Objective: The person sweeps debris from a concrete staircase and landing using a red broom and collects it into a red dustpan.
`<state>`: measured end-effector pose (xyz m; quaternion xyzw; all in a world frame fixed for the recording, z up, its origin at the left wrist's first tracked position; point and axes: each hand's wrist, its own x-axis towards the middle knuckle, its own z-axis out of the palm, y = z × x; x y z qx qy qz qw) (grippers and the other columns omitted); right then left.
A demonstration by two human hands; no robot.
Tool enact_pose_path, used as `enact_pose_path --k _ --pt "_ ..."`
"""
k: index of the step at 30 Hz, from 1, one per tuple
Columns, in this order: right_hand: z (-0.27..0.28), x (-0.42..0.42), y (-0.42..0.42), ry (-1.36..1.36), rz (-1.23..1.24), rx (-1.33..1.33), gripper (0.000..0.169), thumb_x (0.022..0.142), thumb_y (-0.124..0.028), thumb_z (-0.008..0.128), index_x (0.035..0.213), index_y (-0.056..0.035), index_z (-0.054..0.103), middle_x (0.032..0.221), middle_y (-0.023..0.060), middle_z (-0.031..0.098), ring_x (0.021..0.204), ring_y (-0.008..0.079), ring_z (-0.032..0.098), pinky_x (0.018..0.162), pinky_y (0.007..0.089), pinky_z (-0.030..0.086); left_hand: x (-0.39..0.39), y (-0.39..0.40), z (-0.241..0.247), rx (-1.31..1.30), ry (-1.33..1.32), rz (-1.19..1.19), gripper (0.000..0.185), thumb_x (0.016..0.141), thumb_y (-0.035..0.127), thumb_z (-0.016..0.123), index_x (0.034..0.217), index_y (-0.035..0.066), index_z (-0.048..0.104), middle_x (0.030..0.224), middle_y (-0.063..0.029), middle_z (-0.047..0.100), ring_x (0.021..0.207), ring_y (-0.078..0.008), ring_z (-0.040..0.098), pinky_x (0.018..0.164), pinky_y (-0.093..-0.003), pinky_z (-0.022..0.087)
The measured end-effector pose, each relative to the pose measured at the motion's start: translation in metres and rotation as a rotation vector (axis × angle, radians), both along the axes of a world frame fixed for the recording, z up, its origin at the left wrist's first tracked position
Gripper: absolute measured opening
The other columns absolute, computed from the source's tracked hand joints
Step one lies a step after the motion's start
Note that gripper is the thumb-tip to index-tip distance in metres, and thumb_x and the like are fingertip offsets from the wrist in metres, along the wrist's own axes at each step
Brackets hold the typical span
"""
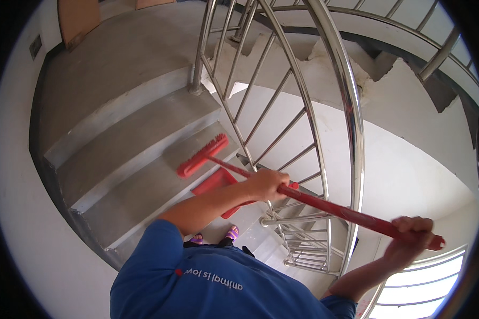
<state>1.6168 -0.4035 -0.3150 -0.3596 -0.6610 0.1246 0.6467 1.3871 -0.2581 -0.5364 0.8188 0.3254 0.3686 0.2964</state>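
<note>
A red broom is held slantwise across my body. My left hand [269, 185] is closed around the middle of its red handle [335, 209]. Close to the handle's upper end, my right hand [411, 237] grips it too. The bristled broom head [203, 155] is over a grey concrete step [143, 191], its bristles facing up the stairs. Just below it is a red dustpan [215, 181], partly hidden by my left forearm. A small red rod end [293, 186] shows beside my left hand; whether that hand also holds it I cannot tell.
A stainless steel railing [353, 119] curves down along the right side of the stairs. More steps [143, 123] rise to a landing [123, 44] with a brown door [78, 22]. A white wall [16, 199] stands on the left. A barred window [419, 287] is at lower right.
</note>
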Motion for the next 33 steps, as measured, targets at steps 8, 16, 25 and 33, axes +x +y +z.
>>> enact_pose_path --k 8,16,25,33 --pt "-0.116 -0.040 0.028 -0.009 0.044 -0.235 0.037 0.089 -0.039 0.047 0.089 -0.0017 0.048 0.080 0.0158 0.061 0.084 0.0308 0.061 0.084 0.0455 0.045 -0.016 0.075 -0.102 -0.054 0.174 0.313 0.017 0.066 0.023 0.065 0.073 0.009 0.059 0.072 -0.0112 0.061 0.073 -0.0300 0.060 0.064 -0.0412 0.046" --pt "-0.078 -0.016 -0.009 0.009 0.036 -0.199 0.021 0.090 -0.021 0.041 0.080 -0.0025 0.044 0.071 0.0154 0.057 0.068 0.0262 0.059 0.071 0.0420 0.050 0.020 0.020 -0.092 0.038 0.284 0.162 0.017 0.069 0.023 0.061 0.075 0.008 0.058 0.069 -0.0122 0.061 0.068 -0.0316 0.061 0.062 -0.0436 0.047" --pt "-0.034 0.005 -0.035 -0.046 -0.023 0.043 0.032 0.093 -0.035 0.038 0.071 -0.0114 0.040 0.055 0.0068 0.051 0.045 0.0152 0.053 0.045 0.0281 0.050 0.027 -0.049 -0.047 -0.021 0.299 -0.059 0.022 0.067 0.030 0.066 0.073 0.010 0.057 0.069 -0.0097 0.060 0.069 -0.0292 0.060 0.061 -0.0409 0.047" --pt "0.003 0.012 -0.012 0.157 0.361 0.006 0.051 0.087 -0.052 0.040 0.094 -0.0012 0.043 0.061 0.0082 0.051 0.050 0.0139 0.053 0.046 0.0259 0.047 0.000 -0.092 0.009 -0.170 0.028 -0.202 0.023 0.074 0.029 0.067 0.074 0.009 0.055 0.068 -0.0092 0.057 0.064 -0.0278 0.058 0.057 -0.0358 0.044"
